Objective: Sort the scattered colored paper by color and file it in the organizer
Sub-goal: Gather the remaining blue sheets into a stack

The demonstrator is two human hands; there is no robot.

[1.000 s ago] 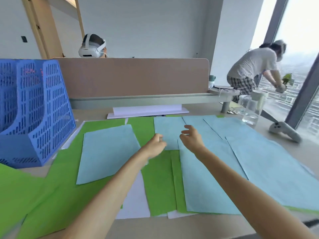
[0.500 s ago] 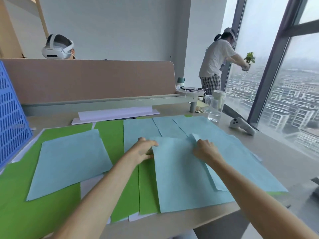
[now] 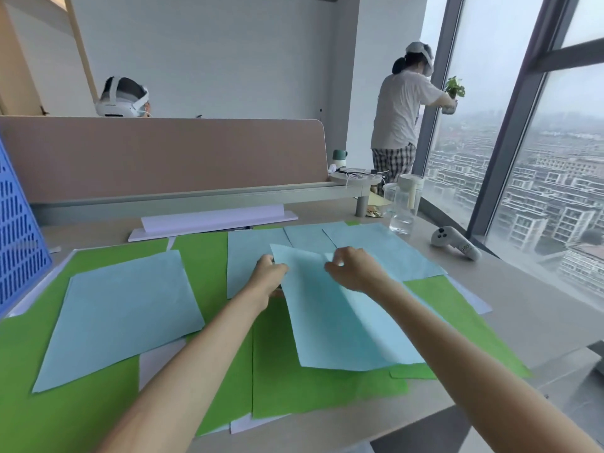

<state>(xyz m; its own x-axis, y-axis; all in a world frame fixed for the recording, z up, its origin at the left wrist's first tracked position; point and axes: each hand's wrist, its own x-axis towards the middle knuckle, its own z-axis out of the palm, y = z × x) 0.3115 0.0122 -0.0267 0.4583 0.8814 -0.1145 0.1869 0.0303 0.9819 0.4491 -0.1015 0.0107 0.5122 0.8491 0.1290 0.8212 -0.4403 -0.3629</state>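
My left hand (image 3: 266,277) and right hand (image 3: 354,269) both pinched the far edge of the thin light-blue paper sheet (image 3: 340,325), which ran long toward me, with the blue plastic organizer (image 3: 19,243) far left.

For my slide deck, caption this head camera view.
Both hands, left and right, lift a light blue sheet off green paper on the desk.

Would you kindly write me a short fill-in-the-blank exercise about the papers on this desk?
1. Both hands, left hand and right hand, lift a light ____ sheet.
2. The perforated organizer at the left edge is ____.
3. Under the lifted sheet lies ____ paper.
4. The white controller lies nearest the ____.

Missing: blue; blue; green; window
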